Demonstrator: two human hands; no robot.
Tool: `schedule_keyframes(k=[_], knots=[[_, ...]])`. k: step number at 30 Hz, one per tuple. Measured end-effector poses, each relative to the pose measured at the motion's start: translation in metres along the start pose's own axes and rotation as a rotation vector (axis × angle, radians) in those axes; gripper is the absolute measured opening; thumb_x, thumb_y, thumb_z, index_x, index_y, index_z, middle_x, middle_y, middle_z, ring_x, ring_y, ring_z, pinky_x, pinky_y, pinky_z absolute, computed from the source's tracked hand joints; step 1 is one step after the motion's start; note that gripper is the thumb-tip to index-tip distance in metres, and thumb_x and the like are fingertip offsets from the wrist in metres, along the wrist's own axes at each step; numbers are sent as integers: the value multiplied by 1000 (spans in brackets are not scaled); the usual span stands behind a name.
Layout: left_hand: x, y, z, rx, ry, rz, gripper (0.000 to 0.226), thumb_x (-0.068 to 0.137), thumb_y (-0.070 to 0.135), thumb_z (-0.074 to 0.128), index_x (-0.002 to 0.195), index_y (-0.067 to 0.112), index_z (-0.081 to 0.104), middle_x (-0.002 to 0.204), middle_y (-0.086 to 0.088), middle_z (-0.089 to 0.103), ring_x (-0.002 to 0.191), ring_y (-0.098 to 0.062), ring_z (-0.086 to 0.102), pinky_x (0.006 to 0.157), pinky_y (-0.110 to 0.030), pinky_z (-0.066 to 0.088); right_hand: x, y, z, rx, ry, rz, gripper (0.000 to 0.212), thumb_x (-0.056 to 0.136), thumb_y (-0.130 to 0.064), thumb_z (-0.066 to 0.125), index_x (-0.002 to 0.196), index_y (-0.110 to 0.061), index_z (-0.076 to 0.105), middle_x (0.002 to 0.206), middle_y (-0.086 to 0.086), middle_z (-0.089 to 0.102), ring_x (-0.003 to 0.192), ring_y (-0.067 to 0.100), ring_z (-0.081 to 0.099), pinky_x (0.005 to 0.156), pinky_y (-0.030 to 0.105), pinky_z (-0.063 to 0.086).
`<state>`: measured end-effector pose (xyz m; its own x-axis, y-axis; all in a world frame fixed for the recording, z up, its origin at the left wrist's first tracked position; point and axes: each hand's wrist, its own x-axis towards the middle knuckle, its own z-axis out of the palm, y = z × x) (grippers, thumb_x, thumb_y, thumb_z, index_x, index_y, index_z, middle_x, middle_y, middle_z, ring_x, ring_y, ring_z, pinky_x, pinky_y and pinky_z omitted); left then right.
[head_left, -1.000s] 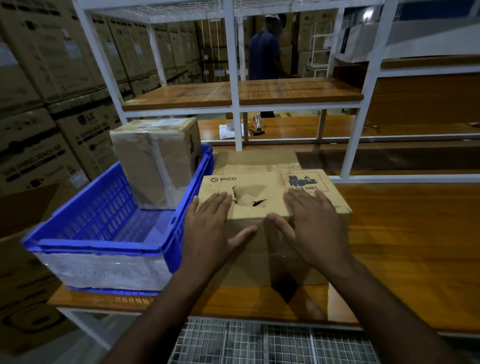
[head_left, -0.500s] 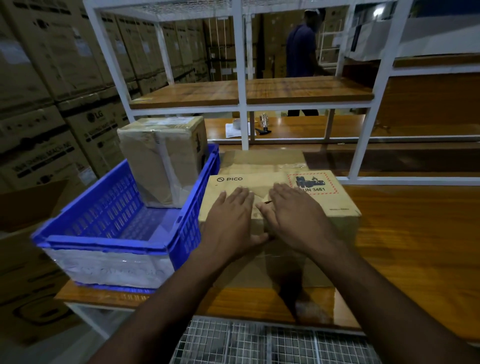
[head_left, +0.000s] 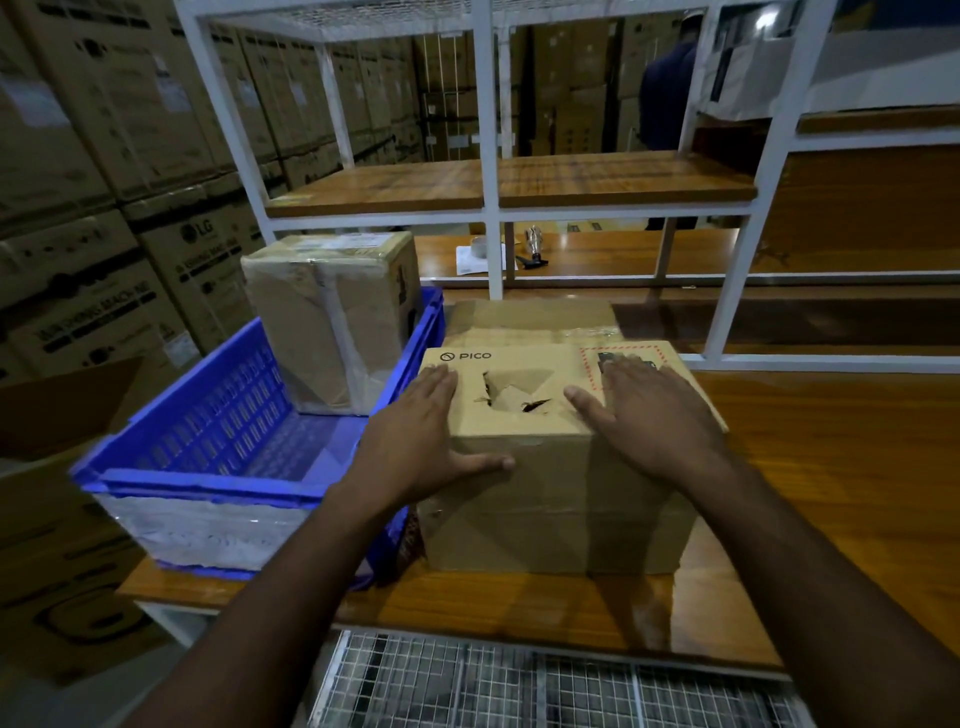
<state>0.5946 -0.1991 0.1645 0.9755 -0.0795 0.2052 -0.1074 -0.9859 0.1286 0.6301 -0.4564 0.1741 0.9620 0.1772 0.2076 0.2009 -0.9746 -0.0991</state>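
Observation:
A brown PICO cardboard box (head_left: 561, 499) stands on the wooden table (head_left: 831, 467), its top torn open in a ragged hole (head_left: 514, 397). My left hand (head_left: 421, 441) lies flat over the box's top left edge, fingers straight, thumb on the front face. My right hand (head_left: 649, 415) rests flat on the top right, over a red-bordered label. Left of the box sits a blue plastic crate (head_left: 218, 467) with a taped brown parcel (head_left: 332, 322) standing inside it at the far end.
A white metal shelf frame (head_left: 493, 218) with wooden boards rises behind the box. A tape roll (head_left: 478, 247), paper and a small tool (head_left: 535, 249) lie on the far table. Stacked cartons (head_left: 93, 208) fill the left. A person (head_left: 670, 93) stands far back. Wire mesh (head_left: 519, 686) lies below.
Both hands have slid apart from the middle of the box top to its left and right sides, uncovering the torn hole. The box has stayed in place.

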Motion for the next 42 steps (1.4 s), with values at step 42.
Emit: schedule_keyframes(k=[42], knots=[[-73,9,58,-1298,56,-332,95,66,53,88,146,20,48,135,-3,58,105,-10,69,77,-33,62,-37,10,-66,551,619,-112,60,90,-52,56,140,-19,52,130,7,61,113,14,55,89,37,49]])
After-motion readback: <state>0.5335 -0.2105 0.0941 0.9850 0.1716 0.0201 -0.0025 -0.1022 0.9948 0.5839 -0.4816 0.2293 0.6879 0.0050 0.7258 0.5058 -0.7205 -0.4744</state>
